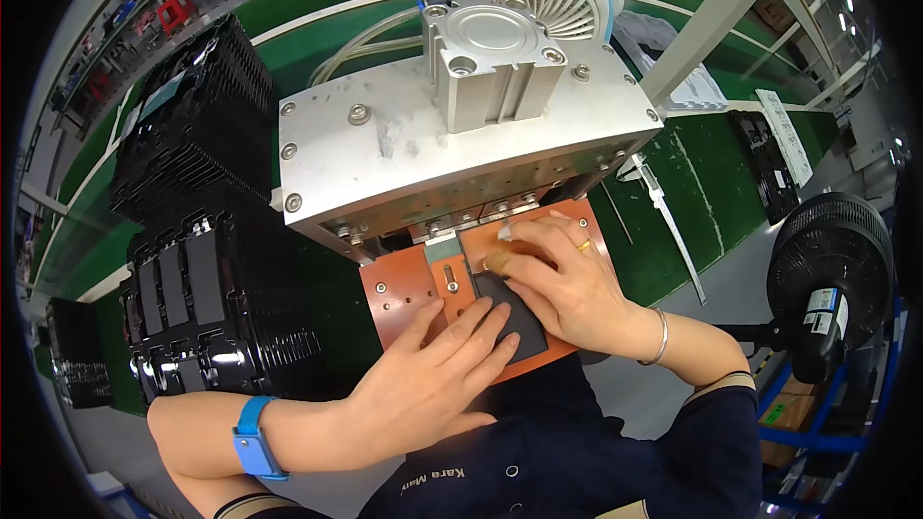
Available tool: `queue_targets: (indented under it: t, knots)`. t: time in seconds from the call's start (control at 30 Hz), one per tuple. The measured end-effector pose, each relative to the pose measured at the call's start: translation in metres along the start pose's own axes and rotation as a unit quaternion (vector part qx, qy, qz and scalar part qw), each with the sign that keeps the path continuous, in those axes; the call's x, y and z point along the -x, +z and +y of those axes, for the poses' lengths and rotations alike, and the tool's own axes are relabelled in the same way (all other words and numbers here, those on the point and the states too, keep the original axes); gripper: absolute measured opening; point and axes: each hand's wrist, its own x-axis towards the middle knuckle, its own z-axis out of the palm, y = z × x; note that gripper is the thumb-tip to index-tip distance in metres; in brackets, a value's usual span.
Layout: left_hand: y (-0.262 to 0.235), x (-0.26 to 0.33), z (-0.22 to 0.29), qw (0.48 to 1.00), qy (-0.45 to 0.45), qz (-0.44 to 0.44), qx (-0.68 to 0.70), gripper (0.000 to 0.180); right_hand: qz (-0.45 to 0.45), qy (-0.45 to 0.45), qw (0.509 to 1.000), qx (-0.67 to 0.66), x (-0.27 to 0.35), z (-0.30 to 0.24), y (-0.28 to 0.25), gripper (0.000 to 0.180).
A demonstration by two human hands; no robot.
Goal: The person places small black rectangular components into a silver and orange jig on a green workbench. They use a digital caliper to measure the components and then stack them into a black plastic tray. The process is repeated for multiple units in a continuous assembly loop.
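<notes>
Head view: left hand (433, 370) splays over dark sheet's (519, 315) edge, right hand's (582, 293) grip unclear, bare orange plate (399, 298) leftward.

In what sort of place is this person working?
Probably a factory assembly workshop: it shows a metal press-like machine, stacks of black tray-like parts on the left, and a caliper on the green work surface.

The hands (577, 290) partly hide the dark plate (526, 324).

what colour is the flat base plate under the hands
The flat base plate is orange; it shows best in the head view, the only one here.
</notes>
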Motion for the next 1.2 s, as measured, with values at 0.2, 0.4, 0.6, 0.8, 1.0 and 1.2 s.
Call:
queue_targets:
  t: [0.2, 0.4, 0.6, 0.8, 1.0, 1.2]
  knots:
    - [-0.003, -0.002, 0.002, 1.0, 0.003, -0.01, 0.002, 0.075, -0.019, -0.02, 0.999, 0.022, -0.003, 0.004, 0.003, 0.029]
    - [-0.004, 0.002, 0.002, 0.999, -0.009, -0.02, 0.031, 0.075, -0.007, 0.01, 1.0, -0.024, 0.009, -0.007, -0.018, 0.033]
    - [-0.002, 0.0, -0.002, 0.998, -0.016, -0.008, 0.068, 0.078, -0.094, -0.017, 0.992, -0.079, 0.033, -0.009, -0.023, 0.039]
    - [-0.004, -0.004, -0.014, 0.994, -0.06, 0.015, 0.085, 0.079, -0.065, -0.052, 0.994, -0.066, 0.012, 0.005, -0.016, 0.036]
    - [-0.002, -0.005, -0.019, 0.993, -0.07, 0.007, 0.09, 0.079, -0.067, -0.069, 0.993, -0.063, 0.004, 0.013, -0.015, 0.037]
    - [-0.003, -0.008, -0.022, 0.993, -0.064, -0.014, 0.098, 0.077, -0.074, -0.05, 0.993, -0.081, 0.007, 0.016, -0.014, 0.037]
